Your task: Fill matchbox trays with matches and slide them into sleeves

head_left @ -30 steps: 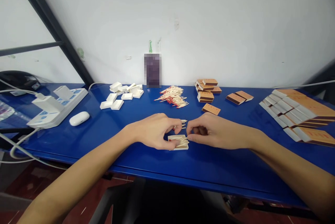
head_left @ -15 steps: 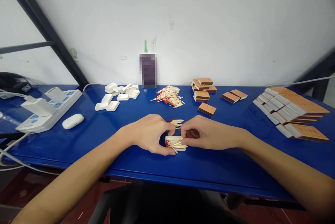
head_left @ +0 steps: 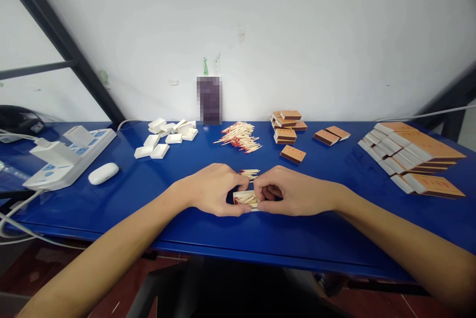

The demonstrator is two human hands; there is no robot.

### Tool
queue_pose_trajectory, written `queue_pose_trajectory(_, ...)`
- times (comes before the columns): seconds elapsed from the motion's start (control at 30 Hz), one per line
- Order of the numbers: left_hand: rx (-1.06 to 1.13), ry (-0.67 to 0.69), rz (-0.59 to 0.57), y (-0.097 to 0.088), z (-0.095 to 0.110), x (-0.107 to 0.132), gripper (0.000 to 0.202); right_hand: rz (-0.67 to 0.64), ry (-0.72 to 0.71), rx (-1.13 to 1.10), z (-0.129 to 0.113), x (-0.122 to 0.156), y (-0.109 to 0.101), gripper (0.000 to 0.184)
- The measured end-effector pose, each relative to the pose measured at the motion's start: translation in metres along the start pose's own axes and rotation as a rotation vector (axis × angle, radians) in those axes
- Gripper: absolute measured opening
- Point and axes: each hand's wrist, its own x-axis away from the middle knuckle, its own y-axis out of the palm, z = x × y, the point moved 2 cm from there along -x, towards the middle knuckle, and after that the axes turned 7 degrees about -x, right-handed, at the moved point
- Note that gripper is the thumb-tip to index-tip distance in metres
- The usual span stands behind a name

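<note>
Between my hands lies a white matchbox tray (head_left: 241,192) filled with matches (head_left: 247,200), red heads to the left. My left hand (head_left: 213,190) curves around the tray's left part, thumb on the near side and fingers at the far side. The right end of the tray is hidden by my right hand (head_left: 295,191), whose thumb and curled fingers close on that end. Just behind the tray, a small bunch of loose matches (head_left: 250,173) rests on the blue table (head_left: 208,236).
A match pile (head_left: 241,137) lies farther back. White empty trays (head_left: 159,150) are scattered at back left. Orange matchboxes (head_left: 293,153) sit at back right, with a large stack (head_left: 427,147) at far right. A power strip (head_left: 70,159) and a white earbud case (head_left: 103,173) are left.
My right hand has shifted slightly left and now covers the tray's right end. My left thumb has moved right along the near side. Matches that stuck out over the edge now lie more within the tray.
</note>
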Motion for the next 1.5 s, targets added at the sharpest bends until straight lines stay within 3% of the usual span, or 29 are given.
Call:
queue_pose_trajectory(0.27,0.028,0.021,0.017,0.0,0.0,-0.001,0.026,-0.017,0.044,-0.126,0.003,-0.003,0.002,0.018)
queue_pose_trajectory(0.53,0.015,0.018,0.024,0.001,0.0,-0.002,0.017,-0.003,0.013,-0.041,0.002,-0.002,0.003,0.019)
queue_pose_trajectory(0.63,-0.004,0.021,0.024,0.001,-0.001,-0.002,0.02,0.101,-0.034,-0.025,0.003,-0.004,0.001,0.021)
queue_pose_trajectory(0.8,-0.094,-0.075,0.11,-0.007,-0.018,0.001,0.023,0.427,-0.084,0.213,0.014,-0.005,-0.006,0.016)
queue_pose_trajectory(0.97,-0.156,-0.176,0.122,-0.012,-0.041,0.009,0.022,0.356,-0.105,0.335,0.03,-0.009,-0.002,0.036)
queue_pose_trajectory(1.07,-0.117,-0.167,0.085,-0.008,-0.045,0.011,0.02,0.323,-0.094,0.318,0.036,-0.013,0.001,0.031)
queue_pose_trajectory(1.3,-0.054,-0.174,0.009,0.0,-0.045,0.008,0.011,0.433,-0.081,0.298,0.038,-0.019,0.002,0.012)
queue_pose_trajectory(1.5,0.217,-0.128,0.142,-0.012,-0.018,0.004,0.01,0.47,-0.075,0.306,0.036,-0.019,0.0,0.008)
